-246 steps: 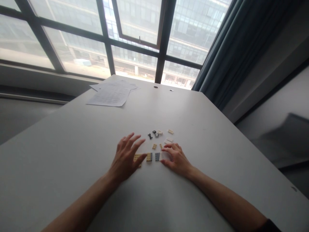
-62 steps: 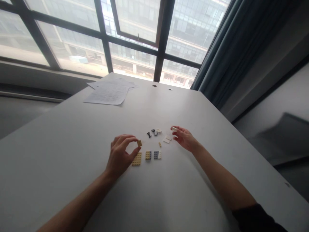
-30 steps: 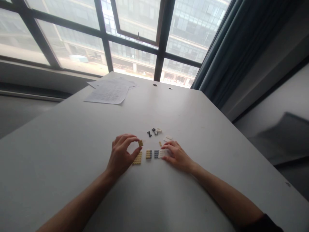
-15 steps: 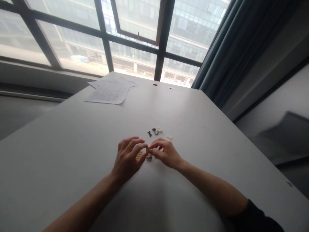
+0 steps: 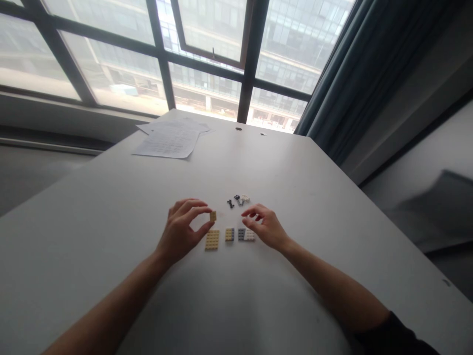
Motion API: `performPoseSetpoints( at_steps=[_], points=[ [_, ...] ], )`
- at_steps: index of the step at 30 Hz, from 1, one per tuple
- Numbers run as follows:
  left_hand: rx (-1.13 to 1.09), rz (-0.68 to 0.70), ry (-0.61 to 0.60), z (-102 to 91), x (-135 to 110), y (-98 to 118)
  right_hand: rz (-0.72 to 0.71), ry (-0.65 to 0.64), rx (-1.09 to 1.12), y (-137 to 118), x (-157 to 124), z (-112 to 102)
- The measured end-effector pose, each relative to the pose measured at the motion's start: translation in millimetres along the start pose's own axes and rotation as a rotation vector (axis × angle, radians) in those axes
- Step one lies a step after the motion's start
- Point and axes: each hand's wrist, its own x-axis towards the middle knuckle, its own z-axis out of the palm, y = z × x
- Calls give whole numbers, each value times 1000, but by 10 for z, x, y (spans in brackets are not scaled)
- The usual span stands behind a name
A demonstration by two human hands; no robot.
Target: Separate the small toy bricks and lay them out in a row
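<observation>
Pinched between the thumb and fingertips of my left hand [image 5: 185, 224] is a small tan building-brick plate [image 5: 213, 216], raised over the table. Just below it lies a larger tan studded plate [image 5: 212, 240]. Nearer the middle sits a small tan and grey brick piece [image 5: 229, 234]. My right hand [image 5: 265, 227] hovers with thumb and fingers apart and nothing between them. Beneath its fingertips rests a dark grey and white studded piece [image 5: 246, 234], partly covered by the hand.
Beyond the hands are small black parts [image 5: 230, 203] and a white piece [image 5: 245, 198] beside grey bits. Printed papers [image 5: 166, 140] lie at the far left of the white table [image 5: 288, 177]. A window [image 5: 207, 88] and blue curtain [image 5: 332, 98] stand behind.
My hands have parted. The left moved leftward with the small tan plate, while the right let go of it and drew back right, uncovering the pieces below.
</observation>
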Motion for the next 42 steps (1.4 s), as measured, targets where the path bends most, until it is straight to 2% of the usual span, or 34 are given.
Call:
performPoseSetpoints(
  at_steps=[4, 7, 15, 42],
  points=[
    [-11, -38, -124, 4, -24, -221, -12, 39, -86, 228, -69, -180],
    [-19, -36, -181, 25, -49, -251, -22, 34, -151, 368, -145, -255],
    [-28, -42, -182, 37, -58, -234, -19, 52, -218, 528, -293, -346],
    [-34, -50, -190, 48, -62, -235, -96, -22, -283, 463, -350, -253]
  ],
)
